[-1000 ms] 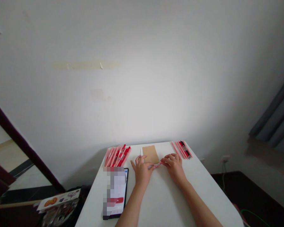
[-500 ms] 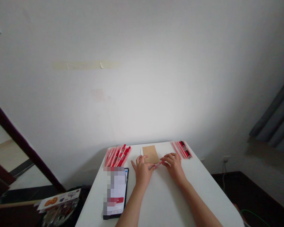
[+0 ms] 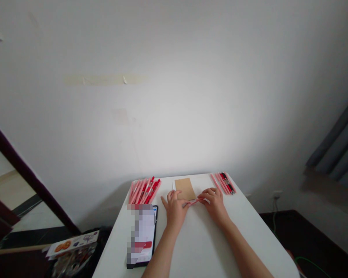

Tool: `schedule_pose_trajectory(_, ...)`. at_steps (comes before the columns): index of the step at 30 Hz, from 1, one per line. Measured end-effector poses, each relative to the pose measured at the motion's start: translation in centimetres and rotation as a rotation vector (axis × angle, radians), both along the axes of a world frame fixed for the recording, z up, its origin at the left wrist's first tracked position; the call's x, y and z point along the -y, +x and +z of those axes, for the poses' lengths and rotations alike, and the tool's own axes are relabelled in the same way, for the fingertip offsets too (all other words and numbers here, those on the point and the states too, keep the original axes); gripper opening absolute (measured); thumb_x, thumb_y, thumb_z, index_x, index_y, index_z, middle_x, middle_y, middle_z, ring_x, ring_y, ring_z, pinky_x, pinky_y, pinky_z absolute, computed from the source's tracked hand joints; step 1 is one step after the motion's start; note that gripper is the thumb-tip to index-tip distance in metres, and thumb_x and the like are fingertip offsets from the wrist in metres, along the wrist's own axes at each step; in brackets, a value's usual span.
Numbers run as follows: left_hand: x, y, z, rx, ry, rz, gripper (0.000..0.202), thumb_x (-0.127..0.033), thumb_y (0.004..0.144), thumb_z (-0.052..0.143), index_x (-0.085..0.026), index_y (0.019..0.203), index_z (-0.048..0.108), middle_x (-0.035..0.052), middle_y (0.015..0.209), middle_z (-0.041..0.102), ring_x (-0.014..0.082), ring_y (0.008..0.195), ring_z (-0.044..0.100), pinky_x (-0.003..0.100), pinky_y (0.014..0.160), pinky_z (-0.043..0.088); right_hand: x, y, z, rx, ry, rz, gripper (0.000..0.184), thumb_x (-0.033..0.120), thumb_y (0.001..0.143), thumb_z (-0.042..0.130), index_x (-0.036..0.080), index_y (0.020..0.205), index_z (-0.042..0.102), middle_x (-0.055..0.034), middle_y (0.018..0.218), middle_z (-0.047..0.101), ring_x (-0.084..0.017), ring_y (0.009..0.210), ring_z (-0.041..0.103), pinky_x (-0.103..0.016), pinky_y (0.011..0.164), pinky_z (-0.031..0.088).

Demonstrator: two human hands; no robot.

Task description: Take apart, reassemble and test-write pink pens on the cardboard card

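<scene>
Over the white table (image 3: 199, 247), my left hand (image 3: 174, 210) and my right hand (image 3: 214, 202) meet on one pink pen (image 3: 192, 202). Each hand pinches an end of it, fingers closed. Just behind the hands lies a brown card or notebook (image 3: 185, 188) flat on the table. A pile of several pink and red pens (image 3: 144, 190) lies at the far left of the table. A smaller row of pink pens with a black one (image 3: 223, 182) lies at the far right.
A tablet with a lit screen (image 3: 141, 235) lies along the table's left edge. Left of the table, low down, are a printed box and clutter (image 3: 72, 249). A white wall stands behind the table, a grey curtain (image 3: 336, 150) at the right.
</scene>
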State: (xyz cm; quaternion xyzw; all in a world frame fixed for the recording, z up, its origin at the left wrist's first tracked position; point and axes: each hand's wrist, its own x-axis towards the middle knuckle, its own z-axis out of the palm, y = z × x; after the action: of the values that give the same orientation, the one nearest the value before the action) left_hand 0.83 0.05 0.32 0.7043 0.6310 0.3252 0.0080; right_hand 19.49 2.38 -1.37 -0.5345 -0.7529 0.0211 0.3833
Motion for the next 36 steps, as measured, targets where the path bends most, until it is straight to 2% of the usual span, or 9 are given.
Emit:
schedule_pose_trajectory(9,0.3,0.1,0.6,0.045,-0.030,0.004,0.008,-0.027,0.073,0.069,-0.032,0.077,0.074,0.0018,0.126,0.057,0.0289,0.127,0.038,0.070,0.110,0.008,0.1,0.1,0.0,0.007,0.016,-0.070,0.015,0.028,0.083,0.061,0.035,0.089,0.073,-0.0041,0.100,0.064,-0.025,0.102,0.050,-0.042,0.089,0.037)
schedule_pose_trajectory(16,0.5,0.0,1.3,0.077,0.008,0.041,0.008,-0.025,0.073,0.068,-0.031,0.074,0.073,0.0017,0.123,0.059,0.0279,0.124,0.043,0.070,0.109,0.014,-0.2,0.7,-0.1,-0.051,0.014,-0.108,0.016,0.030,0.085,0.058,0.032,0.089,0.073,-0.0054,0.098,0.066,-0.026,0.098,0.052,-0.041,0.084,0.039)
schedule_pose_trajectory(24,0.2,-0.2,0.7,0.070,0.047,0.059,0.005,-0.028,0.073,0.069,-0.031,0.075,0.072,0.0022,0.121,0.059,0.0270,0.123,0.043,0.070,0.108,0.017,-0.5,1.1,-0.4,-0.103,0.033,-0.156,0.020,0.031,0.087,0.054,0.030,0.089,0.073,-0.0070,0.096,0.066,-0.027,0.097,0.052,-0.042,0.084,0.040)
schedule_pose_trajectory(36,0.7,0.0,0.7,0.005,0.025,0.017,0.006,-0.026,0.073,0.066,-0.025,0.067,0.066,0.0014,0.125,0.057,0.0273,0.128,0.039,0.070,0.110,0.009,-0.7,1.2,-0.3,-0.139,0.066,-0.173,0.019,0.030,0.086,0.056,0.027,0.089,0.074,-0.0066,0.092,0.067,-0.025,0.095,0.054,-0.040,0.085,0.040)
